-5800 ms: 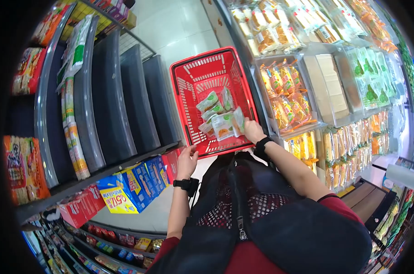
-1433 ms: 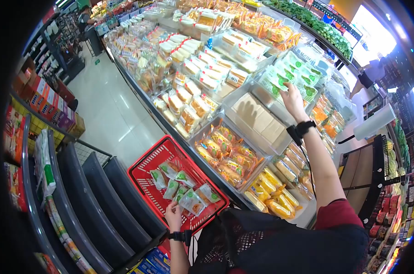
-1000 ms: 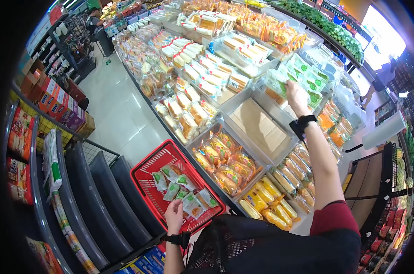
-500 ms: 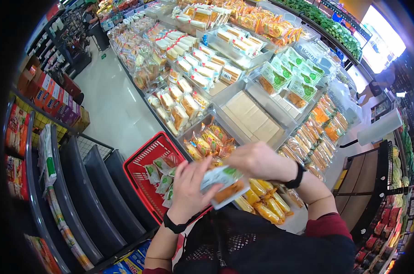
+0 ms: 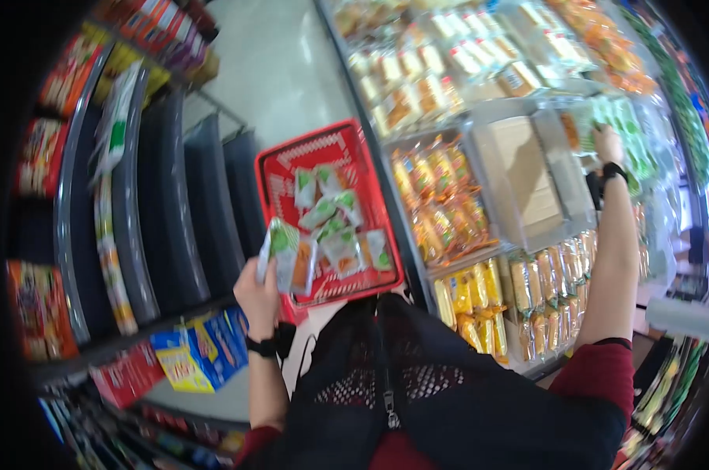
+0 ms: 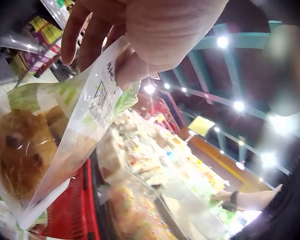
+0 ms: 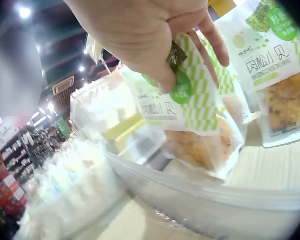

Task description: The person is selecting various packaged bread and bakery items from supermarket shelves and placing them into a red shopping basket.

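Note:
The left hand (image 5: 258,301) pinches a green-and-white bread packet (image 5: 286,254) over the near left part of the red basket (image 5: 329,136). In the left wrist view the thumb and fingers of the left hand (image 6: 140,40) hold the packet (image 6: 35,145) by its top edge. Several similar packets (image 5: 323,211) lie in the basket. Over the bin of green packets at the right is the right hand (image 5: 608,146). The right wrist view shows the right hand (image 7: 155,40) gripping the top of one packet (image 7: 190,115), beside another standing packet (image 7: 285,100).
Bins of orange-wrapped bread (image 5: 440,196) and yellow-wrapped bread (image 5: 470,301) stand right of the basket. A cardboard-lined bin (image 5: 519,168) lies before the green packets. Dark shelves (image 5: 162,196) are on the left, with a blue and yellow box (image 5: 202,348) below.
Both hands were together on a packet above the display's near edge. The left hand has moved left with it to the basket, while the right has gone back to the green packets. The view has turned.

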{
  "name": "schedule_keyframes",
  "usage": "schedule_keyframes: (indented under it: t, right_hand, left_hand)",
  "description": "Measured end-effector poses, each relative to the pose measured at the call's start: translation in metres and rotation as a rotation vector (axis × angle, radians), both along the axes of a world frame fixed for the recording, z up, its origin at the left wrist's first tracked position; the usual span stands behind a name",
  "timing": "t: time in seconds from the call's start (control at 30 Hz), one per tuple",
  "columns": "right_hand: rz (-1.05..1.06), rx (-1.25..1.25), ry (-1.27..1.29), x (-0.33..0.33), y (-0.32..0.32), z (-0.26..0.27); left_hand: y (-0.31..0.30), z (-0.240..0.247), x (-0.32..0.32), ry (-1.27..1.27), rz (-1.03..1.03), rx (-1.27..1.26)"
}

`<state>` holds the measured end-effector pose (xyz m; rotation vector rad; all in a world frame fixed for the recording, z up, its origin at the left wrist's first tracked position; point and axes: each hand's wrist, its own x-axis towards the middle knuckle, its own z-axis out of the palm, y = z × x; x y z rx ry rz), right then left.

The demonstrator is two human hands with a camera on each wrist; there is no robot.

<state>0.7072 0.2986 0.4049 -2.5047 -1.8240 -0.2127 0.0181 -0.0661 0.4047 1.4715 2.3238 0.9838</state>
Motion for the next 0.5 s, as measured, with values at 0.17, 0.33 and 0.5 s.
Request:
schedule_keyframes:
  t: [0.17,0.33,0.5]
  right_hand:
    - [0.145,0.124,-0.091,-0.026,-0.038,0.05]
    - [0.185,0.239,0.305,-0.153,-0.131,0.141]
    - [0.259,0.244,0.795,-0.259,-0.212,0.141]
  left_hand:
    - [-0.028,-0.03,-0.037,0.083,0.132,-0.122]
    - [-0.028,-0.06,-0.045,0.125,0.161,-0.259]
    - [-0.027,-0.089,-0.038,0.093,0.063,-0.31]
